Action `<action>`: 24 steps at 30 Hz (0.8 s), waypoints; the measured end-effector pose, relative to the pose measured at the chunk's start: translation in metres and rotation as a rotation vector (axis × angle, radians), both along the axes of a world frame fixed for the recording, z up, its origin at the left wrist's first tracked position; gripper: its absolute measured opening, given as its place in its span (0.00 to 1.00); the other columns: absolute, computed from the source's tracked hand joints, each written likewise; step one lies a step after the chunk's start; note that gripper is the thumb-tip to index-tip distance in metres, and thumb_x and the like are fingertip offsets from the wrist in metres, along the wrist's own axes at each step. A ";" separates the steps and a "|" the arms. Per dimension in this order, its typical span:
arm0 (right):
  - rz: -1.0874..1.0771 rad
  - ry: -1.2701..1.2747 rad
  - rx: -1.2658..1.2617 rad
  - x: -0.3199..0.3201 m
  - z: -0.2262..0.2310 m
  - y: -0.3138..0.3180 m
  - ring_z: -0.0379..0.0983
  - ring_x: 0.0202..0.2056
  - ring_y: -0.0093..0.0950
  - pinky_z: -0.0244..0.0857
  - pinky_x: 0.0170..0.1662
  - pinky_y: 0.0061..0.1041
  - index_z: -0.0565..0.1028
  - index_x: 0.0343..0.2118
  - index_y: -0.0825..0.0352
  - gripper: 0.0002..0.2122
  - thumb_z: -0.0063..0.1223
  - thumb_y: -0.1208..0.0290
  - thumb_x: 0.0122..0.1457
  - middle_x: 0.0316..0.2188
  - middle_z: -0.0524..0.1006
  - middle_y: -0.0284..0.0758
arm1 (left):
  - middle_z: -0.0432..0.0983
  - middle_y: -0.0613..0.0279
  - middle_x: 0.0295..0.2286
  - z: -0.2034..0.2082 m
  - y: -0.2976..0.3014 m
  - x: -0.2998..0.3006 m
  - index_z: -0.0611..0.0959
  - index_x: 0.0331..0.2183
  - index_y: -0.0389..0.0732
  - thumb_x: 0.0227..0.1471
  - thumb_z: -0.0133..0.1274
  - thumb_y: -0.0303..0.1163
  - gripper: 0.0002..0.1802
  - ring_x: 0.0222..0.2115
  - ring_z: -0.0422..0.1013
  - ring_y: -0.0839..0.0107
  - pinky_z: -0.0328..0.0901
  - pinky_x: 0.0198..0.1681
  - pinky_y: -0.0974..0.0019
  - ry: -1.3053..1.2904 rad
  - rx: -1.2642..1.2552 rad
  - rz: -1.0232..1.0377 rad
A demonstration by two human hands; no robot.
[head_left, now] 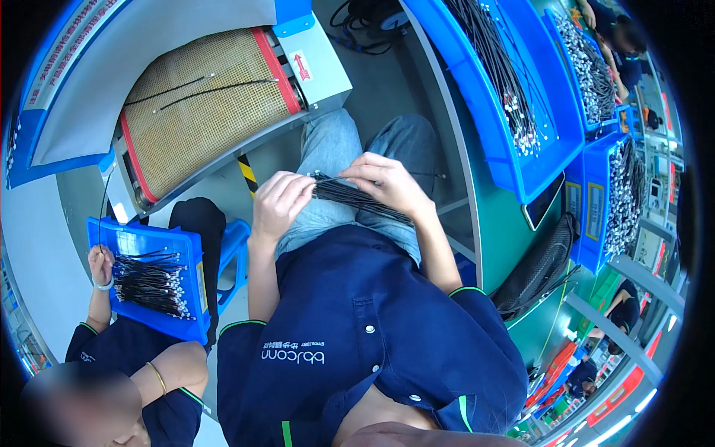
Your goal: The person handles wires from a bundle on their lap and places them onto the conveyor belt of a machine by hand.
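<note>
At far left, a co-worker's hand [100,266] holds up a black cable beside a blue bin [196,313] of similar cables. Next, two cables lie on a mesh conveyor belt [186,145]. Over the lap, the left hand [281,203] and right hand [389,183], slightly apart, pinch the ends of a black cable bundle [354,198]. Rightward, a larger blue tray [555,145] of cables sits on the green table [497,249].

My wearer's got a navy short-sleeved shirt [417,335] with bright green trim [468,290] on the sleeves, round pale buttons [370,328] and white lettering [294,356] on the chest. I'm seeing faded blue jeans [328,141] too; left hand [279,203] and right hand [391,185] both bare.
</note>
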State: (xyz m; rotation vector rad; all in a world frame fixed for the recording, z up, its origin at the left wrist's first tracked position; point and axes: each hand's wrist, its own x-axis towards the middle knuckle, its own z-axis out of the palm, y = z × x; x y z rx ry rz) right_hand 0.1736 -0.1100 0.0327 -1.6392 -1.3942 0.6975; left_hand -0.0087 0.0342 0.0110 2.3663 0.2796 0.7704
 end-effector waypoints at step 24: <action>-0.310 -0.205 -0.015 0.046 0.007 -0.036 0.75 0.32 0.28 0.69 0.35 0.23 0.78 0.30 0.67 0.06 0.60 0.77 0.48 0.28 0.78 0.35 | 0.75 0.59 0.27 -0.011 0.047 -0.068 0.80 0.30 0.36 0.42 0.58 0.18 0.08 0.28 0.71 0.67 0.66 0.30 0.70 0.133 -0.172 0.362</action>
